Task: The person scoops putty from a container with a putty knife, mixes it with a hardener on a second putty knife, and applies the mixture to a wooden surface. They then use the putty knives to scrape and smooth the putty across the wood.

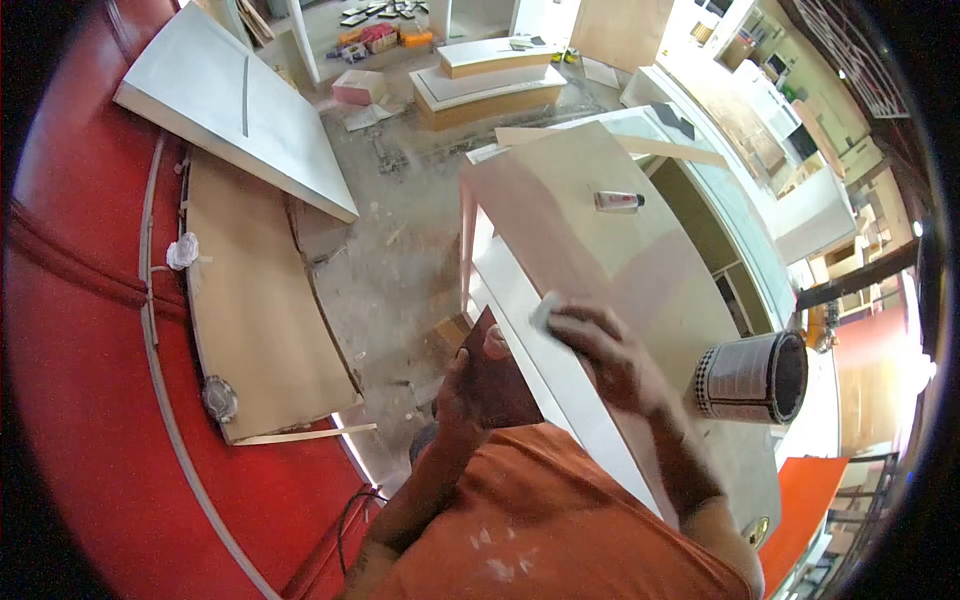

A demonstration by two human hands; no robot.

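A dark, flat, reddish-brown sheet (505, 385) is in my left hand (463, 395), which is wrapped round its edge beside the cabinet. My right hand (605, 350) reaches over the cabinet's beige top (560, 205) near its white front edge. Its fingers are closed on a small pale block (546, 312), blurred, at the edge of the top. Farther back on the same surface lies a small tube (619, 201). A paint can (752, 378) with a checkered label sits to the right of my right forearm.
A brown board (265, 300) leans at the red wall (90, 400) on the left, below a white panel (240, 105). White-topped steps (488, 95) and a box (359, 87) stand on the floor ahead. A glass-topped counter (720, 190) runs behind the cabinet.
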